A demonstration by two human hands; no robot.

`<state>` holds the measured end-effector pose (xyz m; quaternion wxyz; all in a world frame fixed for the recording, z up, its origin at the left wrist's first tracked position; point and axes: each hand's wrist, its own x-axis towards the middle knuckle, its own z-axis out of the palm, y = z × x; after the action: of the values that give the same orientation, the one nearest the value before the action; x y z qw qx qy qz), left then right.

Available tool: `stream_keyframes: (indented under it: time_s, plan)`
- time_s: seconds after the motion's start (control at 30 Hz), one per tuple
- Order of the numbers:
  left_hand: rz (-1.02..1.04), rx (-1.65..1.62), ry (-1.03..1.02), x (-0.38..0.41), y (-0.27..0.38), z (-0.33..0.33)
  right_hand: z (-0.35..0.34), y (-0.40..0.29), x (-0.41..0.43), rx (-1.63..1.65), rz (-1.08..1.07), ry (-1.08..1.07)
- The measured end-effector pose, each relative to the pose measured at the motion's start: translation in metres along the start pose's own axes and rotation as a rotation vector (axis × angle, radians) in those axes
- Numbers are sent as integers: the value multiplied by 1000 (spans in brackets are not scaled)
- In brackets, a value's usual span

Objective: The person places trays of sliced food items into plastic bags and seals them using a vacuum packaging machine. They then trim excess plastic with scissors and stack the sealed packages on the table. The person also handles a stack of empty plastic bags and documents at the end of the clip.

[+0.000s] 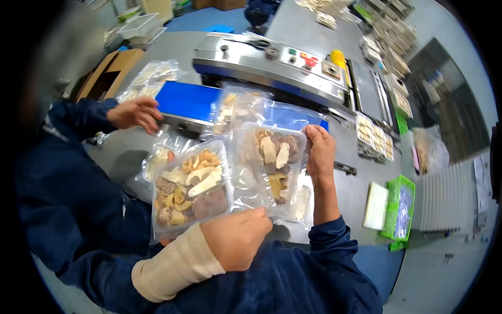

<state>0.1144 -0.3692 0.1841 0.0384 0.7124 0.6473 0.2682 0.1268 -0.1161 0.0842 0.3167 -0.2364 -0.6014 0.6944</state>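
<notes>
My right hand [321, 153] grips the right edge of a clear bagged plastic tray of sliced mushrooms [276, 168]. Closed at the lower edge of the clear film, my left hand [237, 239] wears a beige wrist sleeve. Left of that pack is a second bagged tray of mixed mushrooms [190, 188], overlapping the film; fingertips, apparently a co-worker's, show at its edge. Another bagged pack [239, 110], blurred, lies across the blue conveyor belt [188, 100] behind. A co-worker's hand [137, 114] hangs open near the belt's left end.
A band sealing machine [270, 66] with a red button stands behind the belt. Several white packs [374, 135] are stacked at right, near a green basket [400, 208] and a white block [375, 206]. A cardboard box [111, 74] and bagged packs [151, 78] lie at left.
</notes>
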Motion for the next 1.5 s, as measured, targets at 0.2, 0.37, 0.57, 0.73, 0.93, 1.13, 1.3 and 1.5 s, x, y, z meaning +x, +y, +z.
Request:
stream_keyframes:
  time_s: [0.2, 0.37, 0.57, 0.73, 0.93, 1.13, 1.3, 1.5]
  plan:
    - [631, 365, -370, 42, -9, 9, -212, -39, -32, -323, -81, 493]
    - [627, 184, -514, 72, 6, -11, -414, 55, -72, -335, 339, 719]
    - [136, -64, -496, 122, 0, -58, -455, 162, -83, -1113, 567, 694]
    - [-851, -1796, -93, 107, -120, 110, -307, 40, -93, -668, 385, -52]
    - [-906, -1638, -206, 121, -128, 120, -163, -44, -123, 408, 612, -467]
    - [-634, -2072, -176, 152, -82, 65, -157, -49, -32, -115, 386, -442]
    - [-470, -1381, -154, 184, -153, 141, -161, -90, 48, -553, 313, -575]
    - [-723, -1297, 404, 172, -154, 143, -164, -84, 41, -345, 170, -122]
